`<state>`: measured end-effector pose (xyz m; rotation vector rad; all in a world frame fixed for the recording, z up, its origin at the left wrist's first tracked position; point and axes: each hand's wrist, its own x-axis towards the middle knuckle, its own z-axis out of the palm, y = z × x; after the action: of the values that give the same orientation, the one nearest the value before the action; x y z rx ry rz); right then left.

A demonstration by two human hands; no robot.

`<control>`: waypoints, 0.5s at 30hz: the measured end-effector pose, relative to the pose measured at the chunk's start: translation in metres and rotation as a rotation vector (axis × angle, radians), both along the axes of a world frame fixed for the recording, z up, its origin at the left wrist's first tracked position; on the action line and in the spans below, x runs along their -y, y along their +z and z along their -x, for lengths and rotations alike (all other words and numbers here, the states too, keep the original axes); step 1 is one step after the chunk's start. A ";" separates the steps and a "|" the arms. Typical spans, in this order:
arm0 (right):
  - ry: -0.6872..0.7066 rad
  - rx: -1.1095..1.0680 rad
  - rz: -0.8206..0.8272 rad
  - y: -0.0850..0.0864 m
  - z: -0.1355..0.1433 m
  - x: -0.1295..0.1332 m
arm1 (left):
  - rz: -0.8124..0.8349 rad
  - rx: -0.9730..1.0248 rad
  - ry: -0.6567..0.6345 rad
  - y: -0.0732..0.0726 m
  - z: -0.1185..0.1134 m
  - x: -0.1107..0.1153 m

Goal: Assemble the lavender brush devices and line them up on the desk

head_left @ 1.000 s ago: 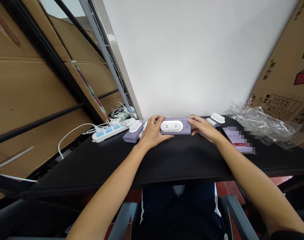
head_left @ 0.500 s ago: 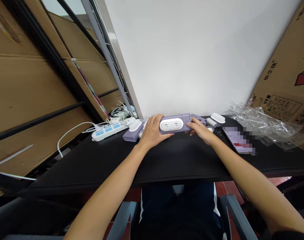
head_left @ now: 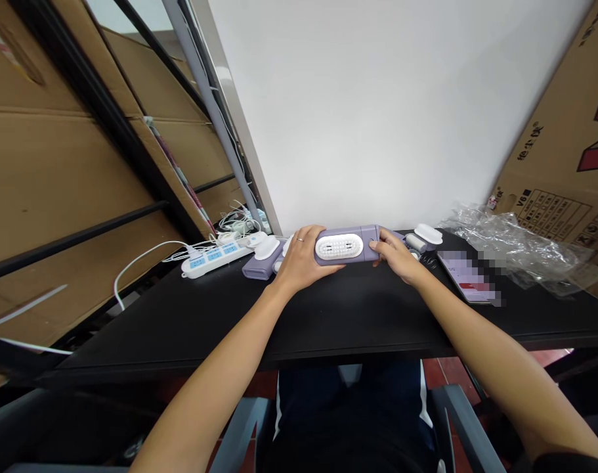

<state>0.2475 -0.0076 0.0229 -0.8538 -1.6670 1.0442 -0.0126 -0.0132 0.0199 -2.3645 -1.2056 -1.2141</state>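
Purple device (head_left: 348, 247): may tilt if your grips loosen unevenly
Left hand (head_left: 301, 259): wraps its left part
Right hand (head_left: 396, 255): pinches right end

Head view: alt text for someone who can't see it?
Left hand and right hand hold a purple-and-white device at a black table. A white power strip lies left, a phone and clear plastic right.

Near the back edge of the desk (head_left: 348, 315), the left hand (head_left: 299, 257) and right hand (head_left: 396, 253) held opposite ends of a purple device (head_left: 367, 253) with a white oval panel (head_left: 339, 246), while a power strip (head_left: 214, 259) lay toward the back left corner and a phone (head_left: 465, 276) lay beside clear plastic (head_left: 520, 243) toward the right edge.
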 end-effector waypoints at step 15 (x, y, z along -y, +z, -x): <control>0.036 -0.117 0.080 0.007 -0.010 0.000 | -0.046 0.087 0.021 0.003 0.019 -0.009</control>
<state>0.2575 -0.0074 0.0303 -0.8005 -1.5564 1.1701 -0.0319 -0.0045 0.0227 -2.2821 -1.2120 -1.3355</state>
